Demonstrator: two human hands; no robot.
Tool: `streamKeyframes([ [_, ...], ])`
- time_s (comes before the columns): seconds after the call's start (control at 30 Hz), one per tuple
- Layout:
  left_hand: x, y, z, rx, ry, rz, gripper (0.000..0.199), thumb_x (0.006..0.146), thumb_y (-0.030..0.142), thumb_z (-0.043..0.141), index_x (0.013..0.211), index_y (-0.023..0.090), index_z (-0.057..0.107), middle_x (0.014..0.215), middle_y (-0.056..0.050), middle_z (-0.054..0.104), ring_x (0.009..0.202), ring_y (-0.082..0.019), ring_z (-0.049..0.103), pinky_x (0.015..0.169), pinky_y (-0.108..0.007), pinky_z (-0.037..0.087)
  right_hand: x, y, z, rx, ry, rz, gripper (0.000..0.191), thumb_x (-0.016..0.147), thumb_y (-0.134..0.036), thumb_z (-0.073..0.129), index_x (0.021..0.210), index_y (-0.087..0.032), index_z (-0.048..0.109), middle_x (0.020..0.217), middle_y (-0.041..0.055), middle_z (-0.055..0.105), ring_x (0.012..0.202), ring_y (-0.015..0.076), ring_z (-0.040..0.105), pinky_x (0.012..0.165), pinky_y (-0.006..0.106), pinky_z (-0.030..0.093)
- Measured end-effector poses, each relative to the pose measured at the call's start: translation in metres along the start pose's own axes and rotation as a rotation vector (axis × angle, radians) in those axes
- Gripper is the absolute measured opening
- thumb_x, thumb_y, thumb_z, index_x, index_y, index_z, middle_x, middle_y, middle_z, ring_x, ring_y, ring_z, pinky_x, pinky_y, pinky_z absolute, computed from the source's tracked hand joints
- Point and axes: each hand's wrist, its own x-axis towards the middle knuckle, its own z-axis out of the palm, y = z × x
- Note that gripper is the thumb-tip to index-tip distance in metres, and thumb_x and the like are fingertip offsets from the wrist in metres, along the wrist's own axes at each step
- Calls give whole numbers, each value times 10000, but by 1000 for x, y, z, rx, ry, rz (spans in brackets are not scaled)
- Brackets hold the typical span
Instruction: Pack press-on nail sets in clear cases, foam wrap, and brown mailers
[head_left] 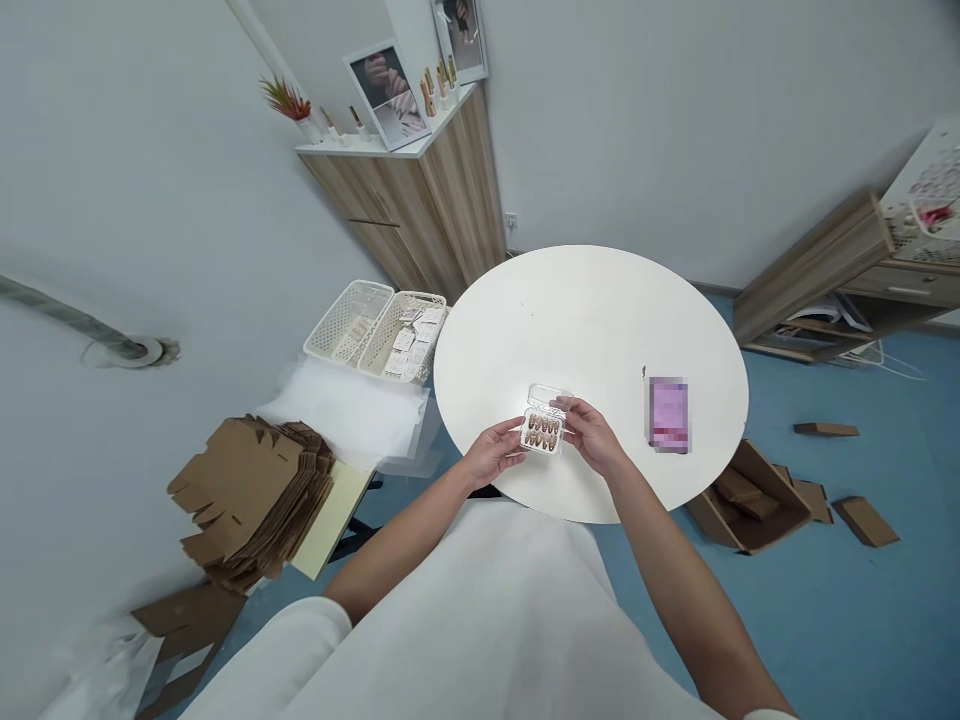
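A small clear hinged case [543, 432] of press-on nails is held up over the near part of the round white table [585, 300]. Its transparent lid [543, 396] stands raised at the far side. Two rows of brownish nails [541, 424] lie inside on a pale backing. My left hand [495, 452] is closed on the case's left edge, thumb and fingers gripping it. On the other side my right hand [591, 430] holds the right edge, its fingertips touching the lid.
A blurred pink-purple item [668, 415] lies at the table's right. White baskets [405, 335] with small packets stand to the left, near white sheets [352, 410] and stacked flat cardboard [247, 490]. An open carton [750, 500] sits on the blue floor at right.
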Motion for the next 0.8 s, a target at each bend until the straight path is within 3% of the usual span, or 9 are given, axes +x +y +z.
streamKeyframes([
  [0.17, 0, 1, 4, -41, 24, -2, 477, 691, 291, 681, 1141, 230, 536, 1054, -74, 600, 836, -123, 586, 787, -297, 455, -9, 2, 6, 53, -5, -29, 301, 703, -333, 551, 987, -241, 580, 1166, 43, 553, 1027, 209, 531, 815, 362, 462],
  [0.3, 1, -1, 7, -50, 51, 0, 477, 691, 287, 680, 1143, 233, 537, 1066, -76, 598, 856, -132, 584, 780, -291, 459, -19, 13, 10, 151, 73, 4, 355, 743, -400, 513, 1072, -271, 496, 1187, 42, 523, 978, 200, 561, 782, 368, 484],
  [0.6, 5, -6, 9, -27, 84, -9, 443, 734, 347, 625, 1153, 246, 525, 1110, -80, 576, 922, -159, 576, 791, -313, 457, -33, 37, 15, 96, 218, 99, 445, 663, -391, 639, 1058, -258, 480, 910, 3, 570, 714, 143, 619, 773, 360, 498],
  [0.8, 5, -9, 4, 145, 167, -4, 496, 715, 382, 636, 1162, 218, 501, 1032, -89, 602, 910, -176, 590, 784, -334, 455, -25, 36, 14, 36, 258, 76, 450, 641, -366, 652, 1046, -235, 505, 849, 3, 578, 741, 157, 603, 787, 387, 498],
])
